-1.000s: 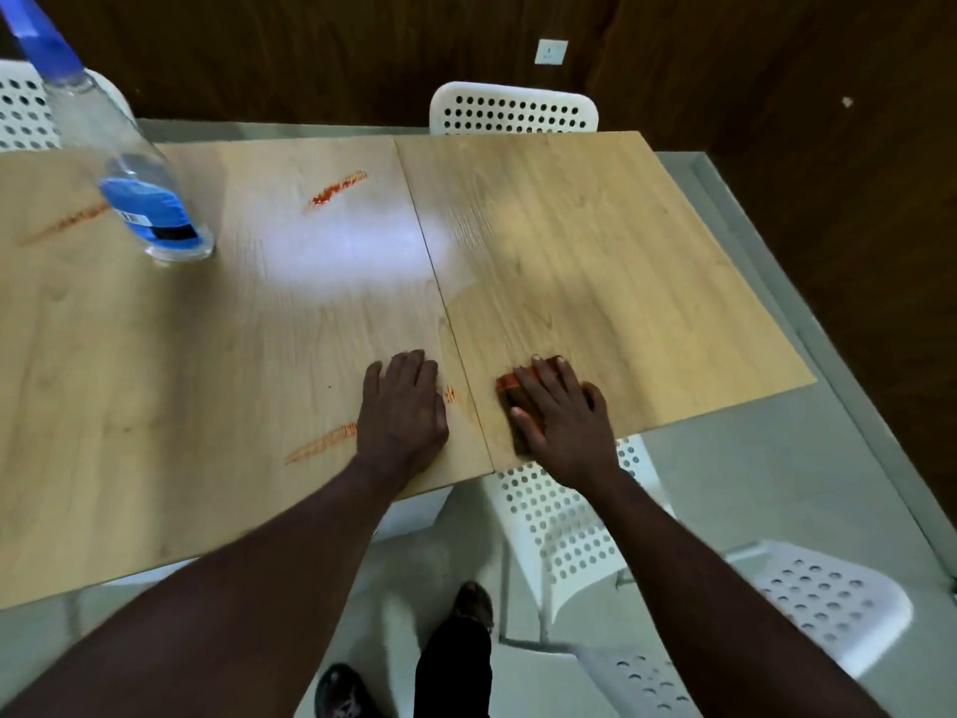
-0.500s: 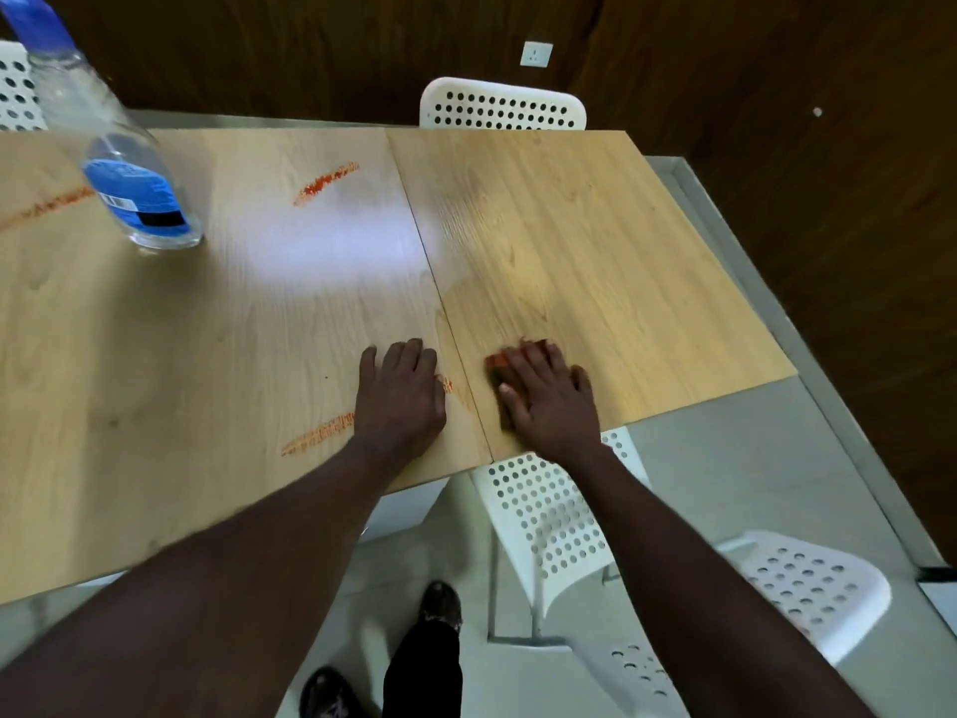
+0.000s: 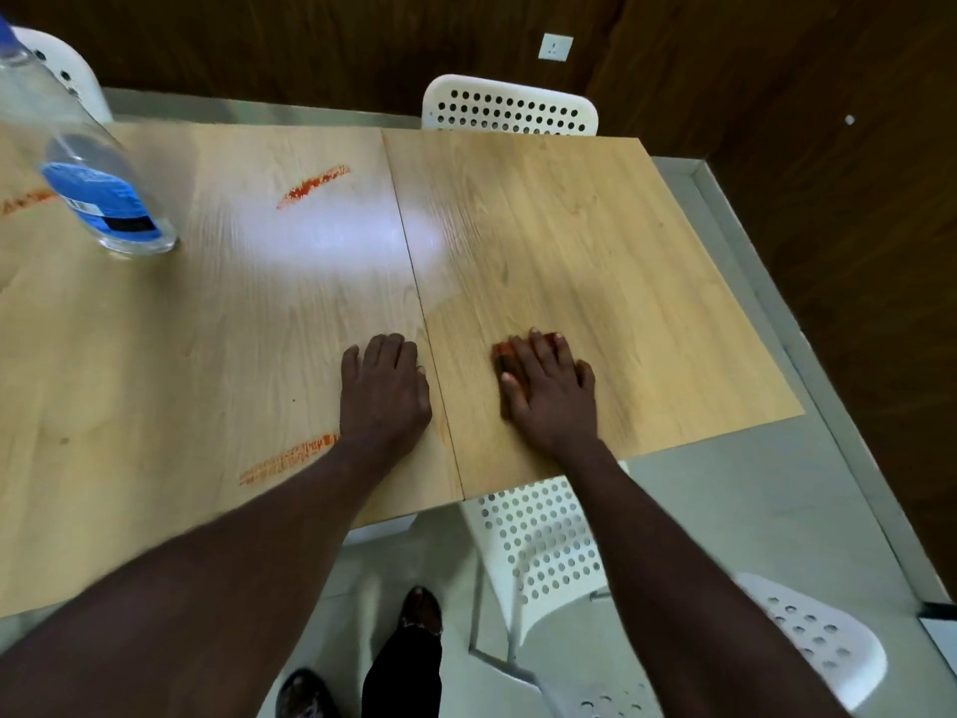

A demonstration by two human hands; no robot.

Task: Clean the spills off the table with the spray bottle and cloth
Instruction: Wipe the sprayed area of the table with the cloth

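Note:
The wooden table [image 3: 595,241] carries three orange-red spill streaks: one at the far middle [image 3: 313,187], one near the front edge [image 3: 287,460] beside my left wrist, and one at the far left [image 3: 26,202]. A clear spray bottle [image 3: 98,189] with a blue label stands at the far left, untouched. My left hand [image 3: 386,391] lies flat, palm down, just left of the table seam, holding nothing. My right hand [image 3: 549,391] presses flat on an orange cloth [image 3: 503,350], which it mostly hides.
A white perforated chair [image 3: 510,108] stands at the far side. Another chair [image 3: 538,536] sits under the near edge by my right arm, and a third [image 3: 823,640] is at the lower right. Dark wood walls surround the table, whose right edge is near my right hand.
My right hand has slid the cloth slightly left, then back right, close to the seam. The small orange mark by the seam no longer shows. My left hand has stayed planted.

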